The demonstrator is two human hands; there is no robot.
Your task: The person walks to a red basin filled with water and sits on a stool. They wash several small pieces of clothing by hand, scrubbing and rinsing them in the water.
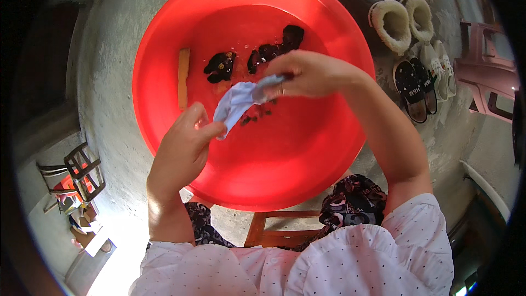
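A large red plastic basin (pixel 263 185) stands before me with water in it. Between my hands, above the water, a small light-blue cloth item (pixel 236 105) with a grey end is stretched out. My left hand (pixel 185 144) pinches its lower end between thumb and finger. The grey end is gripped by my right hand (pixel 302 76). Dark wet cloth pieces lie in the water, one at the left (pixel 221 67) and a longer one at the right (pixel 283 43). A flat wooden stick (pixel 183 78) rests near the basin's left side. Something dark and small lies partly hidden below the cloth.
Fleece-lined boots (pixel 392 24), black slippers (pixel 411 86) and white shoes (pixel 443 70) stand right of the basin. A pink plastic stool (pixel 485 65) is beyond them. A wooden stool (pixel 257 230) shows beneath me. A dark-framed stool or chair (pixel 85 171) is at the far left.
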